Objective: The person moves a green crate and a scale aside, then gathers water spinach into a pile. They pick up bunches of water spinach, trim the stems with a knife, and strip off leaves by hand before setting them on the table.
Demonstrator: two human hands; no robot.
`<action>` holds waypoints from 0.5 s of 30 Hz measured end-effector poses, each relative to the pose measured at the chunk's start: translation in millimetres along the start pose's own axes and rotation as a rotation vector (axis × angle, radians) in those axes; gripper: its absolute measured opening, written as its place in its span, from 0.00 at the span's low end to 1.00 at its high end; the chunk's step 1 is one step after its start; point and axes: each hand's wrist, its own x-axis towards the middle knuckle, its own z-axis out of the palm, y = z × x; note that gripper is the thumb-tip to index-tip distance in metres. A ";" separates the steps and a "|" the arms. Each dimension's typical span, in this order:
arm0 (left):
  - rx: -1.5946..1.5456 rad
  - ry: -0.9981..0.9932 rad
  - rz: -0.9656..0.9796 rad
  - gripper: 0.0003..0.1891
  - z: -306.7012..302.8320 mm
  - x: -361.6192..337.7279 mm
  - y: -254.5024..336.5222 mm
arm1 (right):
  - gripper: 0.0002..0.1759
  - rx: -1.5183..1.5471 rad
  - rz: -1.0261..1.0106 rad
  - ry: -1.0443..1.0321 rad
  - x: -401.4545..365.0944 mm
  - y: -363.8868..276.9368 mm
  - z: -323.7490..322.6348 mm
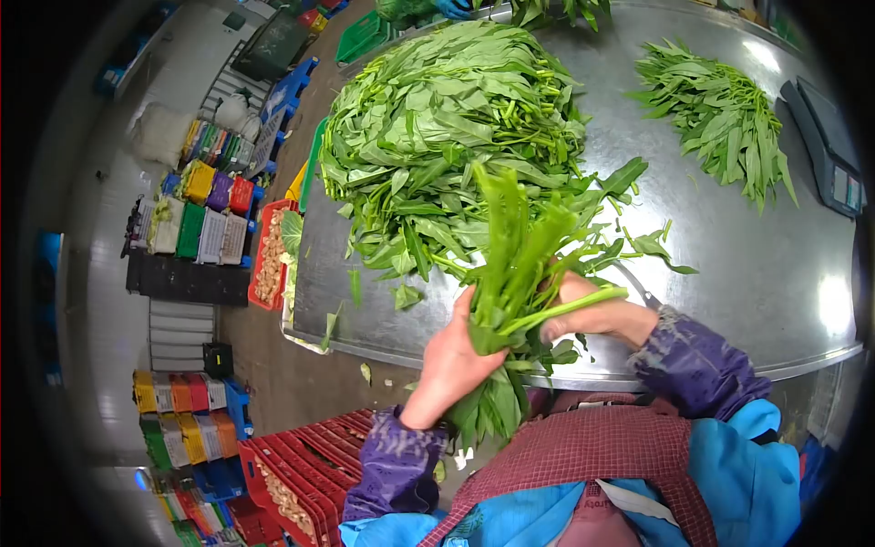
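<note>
Tons of room to slide across the right side of the steel table (747, 273), nearer than the small leafy bunch (725, 123) and the scale (825, 150). Straight ahead's a no-go: big leafy heap (447, 137) in the way, loose leaves (627, 175) off its right edge.

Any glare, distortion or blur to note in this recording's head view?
Head view: bright glare patches on the metal table; head view: fisheye bending of its near edge, with blackened corners; head view: the upraised stems look softly blurred.
</note>
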 end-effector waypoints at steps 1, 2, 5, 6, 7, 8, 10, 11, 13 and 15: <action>0.266 0.050 -0.026 0.46 5.8 0.4 11.7 | 0.34 0.388 -0.058 0.180 3.0 -10.1 16.4; 0.368 0.196 0.152 0.47 16.3 -0.8 10.7 | 0.33 0.494 0.094 0.269 6.0 12.2 19.7; 0.464 0.143 0.168 0.48 18.8 -6.1 33.5 | 0.35 0.704 -0.090 0.616 20.3 5.5 21.9; 0.452 0.146 0.171 0.48 21.1 -7.0 33.5 | 0.36 0.720 -0.082 0.596 20.1 6.8 15.0; 0.405 0.152 0.189 0.50 22.7 -7.6 33.1 | 0.36 0.708 -0.077 0.596 19.1 4.6 8.7; 0.357 0.162 0.206 0.52 23.9 -7.7 32.9 | 0.39 0.775 -0.039 0.493 18.4 1.5 2.5; 0.229 0.104 0.247 0.52 13.2 -8.3 34.7 | 0.39 0.804 -0.028 0.382 17.8 -0.9 -5.3; 0.114 0.037 0.293 0.51 3.0 -7.6 34.8 | 0.39 0.793 -0.021 0.379 17.4 -4.1 -9.9; -0.017 0.067 0.370 0.45 -26.8 -7.6 26.8 | 0.34 0.713 -0.021 0.462 16.3 -15.6 -21.7; 0.320 0.511 0.312 0.36 -46.8 -8.6 6.0 | 0.27 0.637 -0.070 0.515 15.9 -36.0 -34.1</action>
